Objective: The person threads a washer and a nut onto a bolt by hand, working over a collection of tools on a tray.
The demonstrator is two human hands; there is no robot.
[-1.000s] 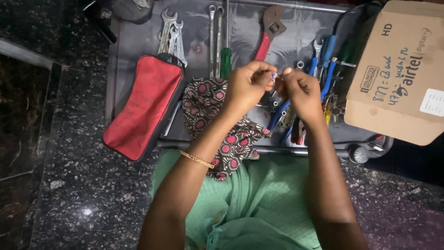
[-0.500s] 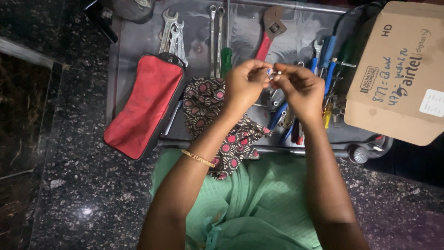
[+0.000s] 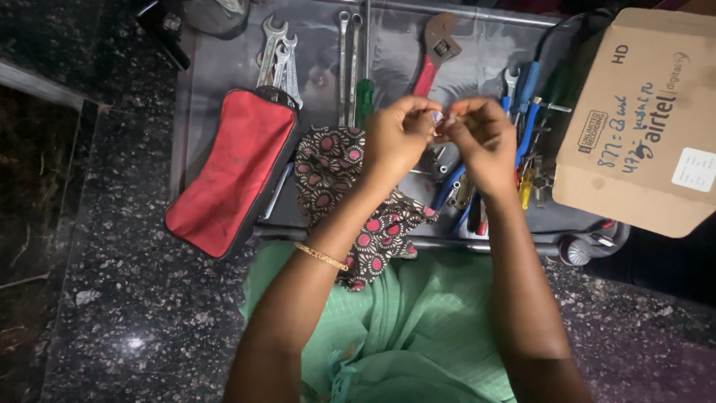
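Pinching a small metal part (image 3: 441,119) between them — left hand (image 3: 395,138) and right hand (image 3: 485,138), fingertips closed, above the tool tray (image 3: 224,67) middle — next likely calls for a fine twist.

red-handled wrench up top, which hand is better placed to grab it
Left, by a little. The left hand sits just below the wrench, while the right hand lies further to the side. Both hands pinch a small part between them, so one would need to let go first.

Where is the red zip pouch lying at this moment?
In the head view, the red zip pouch lies on the left of the grey mat, just below the spanners and beside the patterned cloth.
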